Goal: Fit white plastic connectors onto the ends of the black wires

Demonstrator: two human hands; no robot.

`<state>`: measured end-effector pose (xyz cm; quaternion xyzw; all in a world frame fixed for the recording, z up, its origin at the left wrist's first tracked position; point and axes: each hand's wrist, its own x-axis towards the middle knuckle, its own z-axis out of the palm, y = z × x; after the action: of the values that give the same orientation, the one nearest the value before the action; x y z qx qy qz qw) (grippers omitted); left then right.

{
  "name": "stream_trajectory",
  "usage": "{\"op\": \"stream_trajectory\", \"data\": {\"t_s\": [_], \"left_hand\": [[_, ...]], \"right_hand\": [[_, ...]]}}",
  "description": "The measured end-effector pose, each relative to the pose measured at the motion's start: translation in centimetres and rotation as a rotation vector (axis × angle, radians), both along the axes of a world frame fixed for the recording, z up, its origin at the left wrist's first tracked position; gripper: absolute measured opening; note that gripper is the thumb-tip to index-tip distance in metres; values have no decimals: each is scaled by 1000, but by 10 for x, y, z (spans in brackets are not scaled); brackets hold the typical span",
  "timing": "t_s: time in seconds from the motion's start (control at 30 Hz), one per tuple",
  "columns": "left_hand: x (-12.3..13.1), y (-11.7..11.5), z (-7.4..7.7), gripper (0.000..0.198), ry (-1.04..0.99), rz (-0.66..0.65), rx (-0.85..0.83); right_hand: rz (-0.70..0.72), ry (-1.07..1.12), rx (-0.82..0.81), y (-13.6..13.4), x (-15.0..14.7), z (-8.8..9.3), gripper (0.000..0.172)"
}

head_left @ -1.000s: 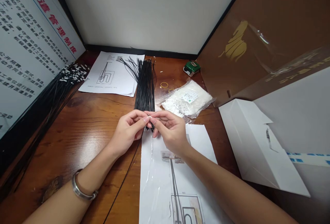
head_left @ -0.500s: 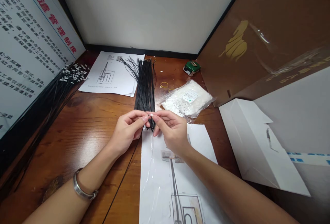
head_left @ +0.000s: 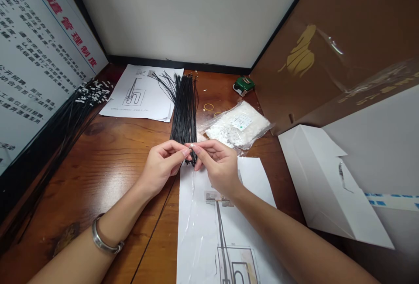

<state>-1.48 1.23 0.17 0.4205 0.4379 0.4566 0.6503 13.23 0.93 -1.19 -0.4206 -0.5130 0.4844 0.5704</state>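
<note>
Wooden table (head_left: 124,157) | connector (head_left: 192,145): tiny, white | right hand (head_left: 221,164): pinching it | left hand (head_left: 163,164): pinching black wire (head_left: 147,244)

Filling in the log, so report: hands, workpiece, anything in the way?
Left hand pinching black wire; right hand pinching small white piece. Fingertips close together; whether joined, can't tell. Wire bundle lies close behind both hands.

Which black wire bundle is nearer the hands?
The middle bundle, ending by the right hand; the white-tipped bundle lies far left, by the lettered board.
</note>
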Motion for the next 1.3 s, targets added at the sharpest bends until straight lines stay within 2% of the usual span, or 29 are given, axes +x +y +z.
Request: {"op": "stream_trajectory", "data": {"t_s": [0.67, 1.3], "left_hand": [[-2, 0, -3, 20, -3, -42, 30], [0, 0, -4, 22, 22, -24, 38]], "right_hand": [[26, 5, -29, -1, 0, 2, 10], [2, -25, -38, 0, 0, 1, 8]]}}
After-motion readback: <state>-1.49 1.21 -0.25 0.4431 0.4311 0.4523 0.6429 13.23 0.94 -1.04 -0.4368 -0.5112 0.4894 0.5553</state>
